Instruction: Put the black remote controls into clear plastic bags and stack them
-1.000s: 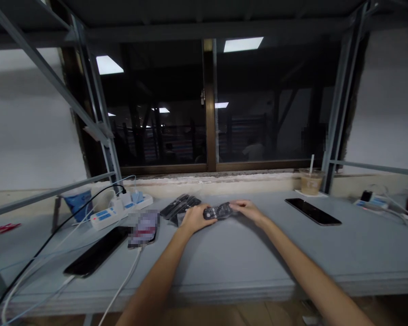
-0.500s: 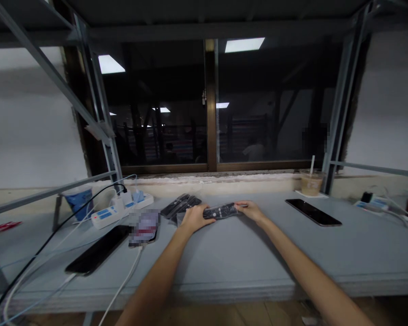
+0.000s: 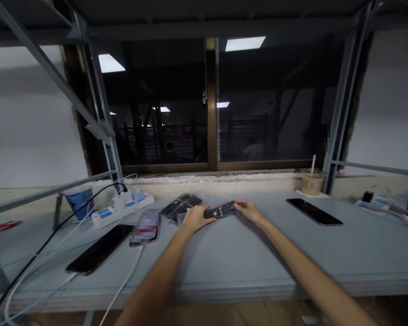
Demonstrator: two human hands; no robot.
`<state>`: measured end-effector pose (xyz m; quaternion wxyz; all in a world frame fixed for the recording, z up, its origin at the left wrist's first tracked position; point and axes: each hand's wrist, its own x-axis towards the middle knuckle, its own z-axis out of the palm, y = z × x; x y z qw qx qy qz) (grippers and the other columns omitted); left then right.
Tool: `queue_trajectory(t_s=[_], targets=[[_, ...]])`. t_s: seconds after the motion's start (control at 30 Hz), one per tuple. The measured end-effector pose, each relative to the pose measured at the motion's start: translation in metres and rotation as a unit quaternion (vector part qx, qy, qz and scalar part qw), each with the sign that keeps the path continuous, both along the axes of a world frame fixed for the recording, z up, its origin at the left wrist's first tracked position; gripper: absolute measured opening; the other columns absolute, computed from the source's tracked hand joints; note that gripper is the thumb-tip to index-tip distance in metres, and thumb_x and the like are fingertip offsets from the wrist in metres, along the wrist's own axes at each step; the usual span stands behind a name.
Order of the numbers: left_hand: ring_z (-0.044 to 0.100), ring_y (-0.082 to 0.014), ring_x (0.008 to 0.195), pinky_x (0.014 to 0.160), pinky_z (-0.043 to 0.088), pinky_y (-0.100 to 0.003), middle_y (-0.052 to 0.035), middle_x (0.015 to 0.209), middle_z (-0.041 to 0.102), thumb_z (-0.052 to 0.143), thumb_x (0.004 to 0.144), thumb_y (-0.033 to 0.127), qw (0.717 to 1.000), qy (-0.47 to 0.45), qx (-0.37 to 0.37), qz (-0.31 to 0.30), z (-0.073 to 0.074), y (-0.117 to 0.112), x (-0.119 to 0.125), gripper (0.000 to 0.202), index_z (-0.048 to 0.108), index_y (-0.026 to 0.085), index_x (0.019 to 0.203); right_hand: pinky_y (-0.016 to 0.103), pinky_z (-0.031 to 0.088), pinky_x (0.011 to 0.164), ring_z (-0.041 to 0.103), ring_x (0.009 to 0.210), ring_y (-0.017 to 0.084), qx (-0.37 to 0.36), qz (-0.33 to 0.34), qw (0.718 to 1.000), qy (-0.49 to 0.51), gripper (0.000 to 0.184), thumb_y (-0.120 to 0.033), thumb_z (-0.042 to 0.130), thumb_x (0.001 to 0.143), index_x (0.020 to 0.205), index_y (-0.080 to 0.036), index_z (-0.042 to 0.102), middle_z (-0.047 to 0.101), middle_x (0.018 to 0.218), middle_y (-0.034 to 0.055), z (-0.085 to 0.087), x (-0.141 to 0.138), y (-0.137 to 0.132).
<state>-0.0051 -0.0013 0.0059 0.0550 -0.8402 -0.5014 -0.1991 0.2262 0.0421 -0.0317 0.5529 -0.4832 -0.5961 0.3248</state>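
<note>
A black remote control [image 3: 221, 210] lies across the far middle of the grey table [image 3: 245, 258], held at both ends. My left hand [image 3: 194, 218] grips its left end with the fingers curled. My right hand [image 3: 248, 209] pinches its right end. Just behind my left hand lies a small pile of dark remotes in clear sleeves [image 3: 181, 203]. My forearms stretch out over the table from the near edge.
On the left are a dark phone [image 3: 100, 248], a second blurred phone on a white cable [image 3: 144, 227], a white power strip [image 3: 120, 210] with cables and a blue cup [image 3: 77, 200]. On the right lie another phone [image 3: 314, 211], an iced drink [image 3: 311, 182] and a second power strip [image 3: 374, 202].
The remote has straightened out between my hands. My right hand has slid toward its right end, and both hands have stayed in place on the table.
</note>
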Motion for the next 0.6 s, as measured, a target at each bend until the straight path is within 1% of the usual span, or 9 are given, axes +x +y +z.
queue_trajectory(t_s=[0.2, 0.33, 0.5, 0.6], targets=[[0.060, -0.0179, 0.086, 0.067, 0.041, -0.023, -0.0016, 0.093, 0.065, 0.048, 0.077, 0.054, 0.999, -0.047, -0.001, -0.029, -0.0029, 0.0010, -0.0009, 0.037, 0.060, 0.022, 0.091, 0.028, 0.048, 0.064, 0.060, 0.060, 0.014, 0.000, 0.034, 0.998, 0.057, 0.026, -0.032, 0.069, 0.058, 0.075, -0.013, 0.066, 0.067, 0.066, 0.0029, -0.0008, -0.0065, -0.0023], [0.059, -0.0179, 0.086, 0.068, 0.041, -0.023, -0.0019, 0.091, 0.065, 0.045, 0.079, 0.055, 0.998, -0.053, -0.006, -0.027, -0.0027, -0.0005, 0.0011, 0.039, 0.061, 0.021, 0.089, 0.027, 0.047, 0.061, 0.058, 0.056, 0.012, 0.008, 0.028, 0.997, 0.073, 0.030, -0.032, 0.072, 0.054, 0.075, -0.012, 0.065, 0.066, 0.063, 0.0021, -0.0040, -0.0075, 0.0009], [0.059, -0.0177, 0.091, 0.074, 0.041, -0.024, -0.0042, 0.095, 0.065, 0.025, 0.089, 0.049, 0.999, -0.052, -0.010, 0.003, -0.0021, -0.0013, 0.0055, 0.046, 0.062, 0.021, 0.092, 0.026, 0.046, 0.061, 0.058, 0.058, 0.012, 0.008, 0.014, 0.999, 0.046, 0.024, -0.031, 0.070, 0.056, 0.072, -0.013, 0.064, 0.065, 0.064, 0.0018, -0.0049, -0.0050, 0.0028], [0.059, -0.0183, 0.093, 0.076, 0.042, -0.026, -0.0048, 0.096, 0.065, 0.023, 0.090, 0.046, 0.999, -0.037, -0.005, 0.018, -0.0026, -0.0003, 0.0062, 0.046, 0.062, 0.021, 0.093, 0.024, 0.045, 0.057, 0.057, 0.056, 0.012, -0.006, -0.004, 0.999, 0.041, 0.019, -0.028, 0.068, 0.058, 0.069, -0.013, 0.063, 0.064, 0.062, 0.0009, -0.0023, -0.0038, 0.0008]])
